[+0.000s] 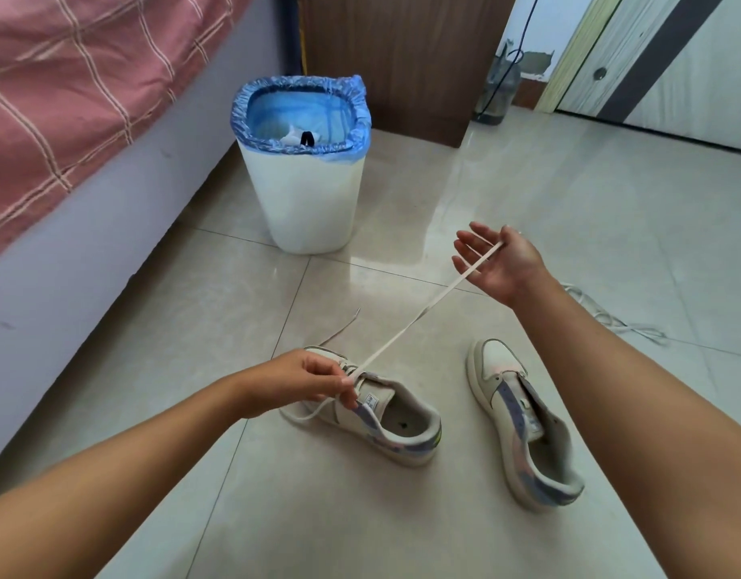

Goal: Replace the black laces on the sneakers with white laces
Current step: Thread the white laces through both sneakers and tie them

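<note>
On the tiled floor [402, 537] in front of the white bin [306, 194], two sneakers lie apart. Left sneaker [385, 420] sits nearest the bin; its toe and front eyelets are hidden behind the left hand [306, 380], so how far lacing has got is unclear. Left hand has fingers curled, pinching the white lace [406, 328] at the tongue; a slack loop of lace hangs below it beside the shoe. Lace runs taut up to the right hand [496, 263], raised to the right of the bin, palm up, fingers spread; the lace seems nipped between thumb and palm edge, exact contact hard to make out. Another lace end trails on the floor from the shoe toward the bin. Right sneaker [523, 424] lies further from the bin, apparently unlaced, eyelets hard to see. Second white lace [615, 321] is partly hidden behind the right forearm. Inside the bin's blue liner [302, 102], something black, partly hidden, unidentifiable. Bed [68, 98] left of the bin, cut off.
</note>
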A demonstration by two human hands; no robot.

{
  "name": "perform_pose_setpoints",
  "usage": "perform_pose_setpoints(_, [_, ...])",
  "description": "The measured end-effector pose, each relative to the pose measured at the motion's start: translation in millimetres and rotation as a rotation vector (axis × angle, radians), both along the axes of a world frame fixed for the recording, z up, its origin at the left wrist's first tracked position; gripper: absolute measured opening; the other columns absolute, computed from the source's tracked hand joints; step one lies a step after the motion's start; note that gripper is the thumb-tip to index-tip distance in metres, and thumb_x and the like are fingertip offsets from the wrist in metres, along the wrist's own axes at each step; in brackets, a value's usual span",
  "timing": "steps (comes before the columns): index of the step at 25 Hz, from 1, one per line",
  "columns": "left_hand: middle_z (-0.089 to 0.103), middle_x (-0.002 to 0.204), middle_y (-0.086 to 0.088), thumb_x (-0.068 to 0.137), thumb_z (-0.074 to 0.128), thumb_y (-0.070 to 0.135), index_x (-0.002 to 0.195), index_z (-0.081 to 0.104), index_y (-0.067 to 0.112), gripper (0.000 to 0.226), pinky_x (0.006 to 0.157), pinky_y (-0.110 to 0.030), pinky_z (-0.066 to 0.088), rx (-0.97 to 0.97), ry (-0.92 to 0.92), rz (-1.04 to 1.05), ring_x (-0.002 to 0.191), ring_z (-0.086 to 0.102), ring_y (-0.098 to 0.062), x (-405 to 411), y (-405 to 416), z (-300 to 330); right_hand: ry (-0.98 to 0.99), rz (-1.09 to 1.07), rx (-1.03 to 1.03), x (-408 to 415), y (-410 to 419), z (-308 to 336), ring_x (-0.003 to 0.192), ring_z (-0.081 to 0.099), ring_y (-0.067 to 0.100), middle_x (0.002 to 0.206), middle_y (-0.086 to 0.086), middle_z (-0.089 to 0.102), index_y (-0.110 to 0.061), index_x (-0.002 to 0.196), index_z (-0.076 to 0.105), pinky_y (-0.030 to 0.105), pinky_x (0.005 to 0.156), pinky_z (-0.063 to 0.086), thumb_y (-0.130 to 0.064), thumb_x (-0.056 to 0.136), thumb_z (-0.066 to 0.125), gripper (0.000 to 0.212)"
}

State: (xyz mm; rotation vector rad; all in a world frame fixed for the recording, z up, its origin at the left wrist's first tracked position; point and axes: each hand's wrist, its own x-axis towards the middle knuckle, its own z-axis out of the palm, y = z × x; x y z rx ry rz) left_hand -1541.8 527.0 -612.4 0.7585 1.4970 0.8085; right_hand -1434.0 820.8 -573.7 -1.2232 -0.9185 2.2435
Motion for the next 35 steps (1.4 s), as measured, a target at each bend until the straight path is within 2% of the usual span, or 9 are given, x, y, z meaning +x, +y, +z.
perform_pose_setpoints(3, [0.073, 0.098, -0.007, 0.092, 0.058, 0.022, 0.097, 0.071, 0.003, 0.023, 0.087, -0.021, 0.050, 0.083, 0.020, 0.071, 0.095, 0.067, -0.013, 5.1, 9.8, 13.7, -0.179, 0.159, 0.016, 1.2, -10.6, -2.9, 0.092, 0.061, 0.025, 0.098, 0.013, 0.062, -0.008, 0.102, 0.051, 0.044, 0.077, 0.049, -0.050, 0.100, 0.025, 0.049])
perform_pose_setpoints(7, [0.073, 0.094, -0.013, 0.091, 0.059, 0.017, 0.097, 0.070, 0.003, 0.019, 0.084, -0.023, 0.054, 0.135, -0.029, 0.313, 0.088, 0.069, -0.018, 14.6, 26.0, 25.5, -0.711, 0.894, 0.309, 16.6, -71.4, -0.7, 0.089, 0.062, 0.027, 0.097, 0.016, 0.064, 0.001, 0.102, 0.059, 0.040, 0.081, 0.049, -0.056, 0.096, 0.031, 0.064])
perform_pose_setpoints(9, [0.073, 0.089, -0.013, 0.090, 0.060, 0.016, 0.093, 0.070, 0.003, 0.016, 0.083, -0.027, 0.056, 0.121, -0.073, 0.398, 0.083, 0.070, -0.020, 18.4, 31.9, 29.3, -0.654, 1.020, 0.388, 21.0, -105.6, 8.2, 0.093, 0.066, 0.024, 0.098, 0.012, 0.070, -0.002, 0.099, 0.067, 0.036, 0.083, 0.050, -0.051, 0.097, 0.036, 0.058])
perform_pose_setpoints(14, [0.072, 0.076, -0.011, 0.088, 0.063, 0.012, 0.083, 0.069, 0.005, 0.011, 0.078, -0.030, 0.056, 0.085, -0.059, 0.421, 0.072, 0.070, -0.021, 24.8, 33.5, 29.6, -0.231, 0.692, 0.050, 20.3, -141.4, 3.4, 0.082, 0.064, 0.017, 0.085, 0.004, 0.067, -0.012, 0.090, 0.067, 0.029, 0.078, 0.049, -0.018, 0.091, 0.058, 0.012])
perform_pose_setpoints(17, [0.073, 0.076, -0.009, 0.089, 0.063, 0.013, 0.084, 0.070, 0.005, 0.011, 0.078, -0.027, 0.055, 0.071, -0.019, 0.390, 0.071, 0.069, -0.017, 26.7, 29.5, 24.8, -0.136, 0.522, -0.001, 15.9, -132.9, -2.6, 0.082, 0.066, 0.018, 0.084, 0.005, 0.070, -0.010, 0.090, 0.066, 0.033, 0.086, 0.046, -0.012, 0.092, 0.053, 0.013])
perform_pose_setpoints(22, [0.072, 0.080, -0.008, 0.091, 0.061, 0.018, 0.080, 0.072, 0.005, 0.020, 0.067, -0.012, 0.047, -0.024, 0.135, 0.240, 0.070, 0.063, -0.006, 28.5, 3.1, -4.1, -0.110, 0.336, -0.008, 4.2, -96.6, -4.4, 0.071, 0.071, 0.015, 0.074, 0.003, 0.073, -0.009, 0.092, 0.061, 0.033, 0.075, 0.054, -0.011, 0.097, 0.045, 0.017])
perform_pose_setpoints(26, [0.073, 0.080, -0.008, 0.090, 0.062, 0.019, 0.077, 0.073, 0.004, 0.022, 0.085, -0.030, 0.050, -0.105, 0.169, 0.195, 0.074, 0.062, -0.011, 26.0, -20.6, -36.6, -0.089, 0.227, -0.005, 0.9, -74.6, -11.3, 0.068, 0.071, 0.016, 0.070, 0.004, 0.072, -0.006, 0.091, 0.059, 0.029, 0.064, 0.058, -0.010, 0.099, 0.040, 0.020])
perform_pose_setpoints(30, [0.074, 0.080, 0.001, 0.089, 0.064, 0.022, 0.080, 0.072, 0.016, 0.013, 0.084, -0.026, 0.052, -0.174, 0.204, 0.118, 0.080, 0.069, -0.011, 26.6, -38.5, -53.3, -0.036, 0.133, 0.002, -2.2, -59.5, -9.8, 0.077, 0.069, 0.020, 0.074, 0.007, 0.072, -0.005, 0.093, 0.059, 0.030, 0.062, 0.059, -0.011, 0.099, 0.041, 0.020])
perform_pose_setpoints(35, [0.064, 0.090, 0.014, 0.091, 0.059, 0.035, 0.100, 0.067, 0.026, 0.015, 0.067, -0.010, 0.044, -0.160, 0.468, 0.011, 0.070, 0.057, 0.004, 22.7, -35.4, -41.6, -0.076, 0.350, 0.162, 1.4, -74.8, -2.7, 0.081, 0.061, 0.018, 0.080, 0.006, 0.064, -0.006, 0.095, 0.063, 0.034, 0.078, 0.055, -0.013, 0.098, 0.047, 0.017])
